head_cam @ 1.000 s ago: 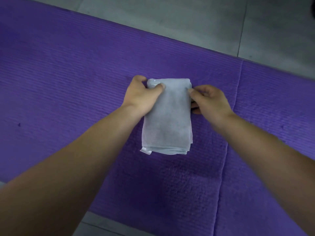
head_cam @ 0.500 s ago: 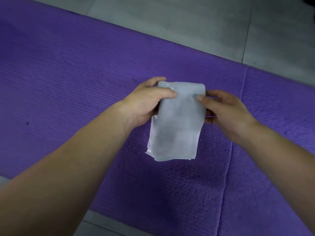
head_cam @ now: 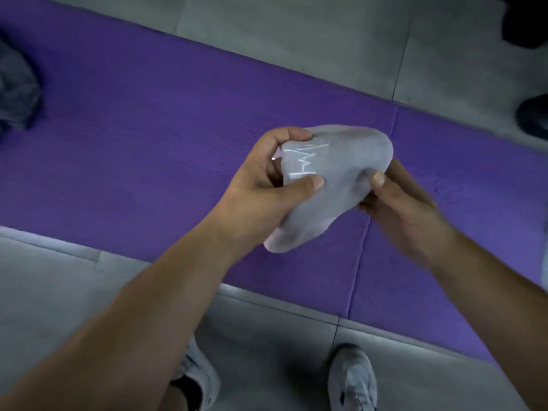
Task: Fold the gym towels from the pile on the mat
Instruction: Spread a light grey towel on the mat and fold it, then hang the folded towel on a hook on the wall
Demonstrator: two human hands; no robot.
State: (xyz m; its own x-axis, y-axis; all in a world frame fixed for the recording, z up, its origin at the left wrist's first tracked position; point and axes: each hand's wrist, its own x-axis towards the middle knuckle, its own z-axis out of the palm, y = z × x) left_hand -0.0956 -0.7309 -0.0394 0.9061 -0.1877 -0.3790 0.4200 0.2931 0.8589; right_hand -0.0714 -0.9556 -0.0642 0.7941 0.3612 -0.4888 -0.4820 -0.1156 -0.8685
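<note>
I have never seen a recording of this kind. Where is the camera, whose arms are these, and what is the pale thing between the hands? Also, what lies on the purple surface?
There is no machine here. A person wears a wide-angle camera on the head. It looks forward and down, so the two arms are the person's own. The left hand and the right hand each grip one side of a pale towel, with the thumbs on top. The towel is held up, not lying down. Below it is a purple mat on a grey tiled floor. At the mat's left edge lies a dark crumpled bundle, probably cloth, though it is blurred. At the bottom you see the person's pale shoes.
</note>
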